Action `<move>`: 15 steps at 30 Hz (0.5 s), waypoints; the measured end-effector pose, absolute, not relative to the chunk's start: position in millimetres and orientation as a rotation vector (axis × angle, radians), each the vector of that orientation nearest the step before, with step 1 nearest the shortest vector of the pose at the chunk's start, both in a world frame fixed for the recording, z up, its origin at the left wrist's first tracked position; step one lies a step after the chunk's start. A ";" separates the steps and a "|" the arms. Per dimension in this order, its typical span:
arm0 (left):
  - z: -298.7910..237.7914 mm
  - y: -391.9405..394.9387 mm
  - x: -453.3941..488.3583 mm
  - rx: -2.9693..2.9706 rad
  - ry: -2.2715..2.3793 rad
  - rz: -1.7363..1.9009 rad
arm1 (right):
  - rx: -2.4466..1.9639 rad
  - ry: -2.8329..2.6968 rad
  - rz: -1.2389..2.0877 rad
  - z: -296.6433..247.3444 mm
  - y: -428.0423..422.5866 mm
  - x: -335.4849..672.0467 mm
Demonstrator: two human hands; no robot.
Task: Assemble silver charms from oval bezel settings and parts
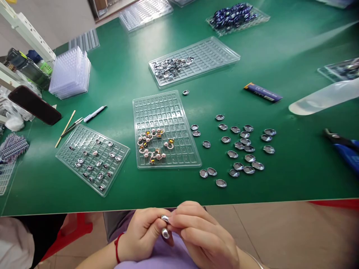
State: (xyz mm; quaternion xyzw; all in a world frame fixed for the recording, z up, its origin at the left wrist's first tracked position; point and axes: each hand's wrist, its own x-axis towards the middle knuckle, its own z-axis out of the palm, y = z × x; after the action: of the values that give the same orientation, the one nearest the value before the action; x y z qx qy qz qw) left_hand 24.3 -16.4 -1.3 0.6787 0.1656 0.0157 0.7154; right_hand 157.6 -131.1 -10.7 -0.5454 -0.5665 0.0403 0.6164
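Observation:
My left hand [144, 233] is closed around a small shiny silver metal piece [165, 233] with rounded ends, held in front of my body below the table edge. The fingertips of my right hand [206, 233] pinch at the upper end of the same piece, and its other fingers curl inward. Much of the piece is hidden by the fingers. On the table ahead, a clear compartment tray [157, 112] carries several open ring-shaped pieces [151, 145] with ball ends. Loose faceted oval stones [248, 170] lie to its right.
A smaller tray [68, 153] with silver bits lies left, near tweezers [73, 126] and a white pen [94, 114]. Farther back are a tray of stones [207, 56], a blue glue tube [263, 92] and stacked clear trays [69, 73]. Blue-handled pliers [346, 149] lie right.

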 end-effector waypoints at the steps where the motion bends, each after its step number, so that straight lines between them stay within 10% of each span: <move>1: -1.1 -16.4 24.5 1.499 0.364 0.031 | -1.256 -1.308 0.081 -10.1 -131.1 157.7; 15: -8.1 -18.0 23.1 1.387 0.379 0.030 | -1.282 -1.334 0.042 -12.1 -135.1 156.1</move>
State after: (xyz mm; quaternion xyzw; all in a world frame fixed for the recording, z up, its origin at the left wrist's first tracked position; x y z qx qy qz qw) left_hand 23.1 -18.0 -8.1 0.6352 0.1737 0.0140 0.7524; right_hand 156.1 -135.1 -12.1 -0.5533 -0.5757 0.0183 0.6018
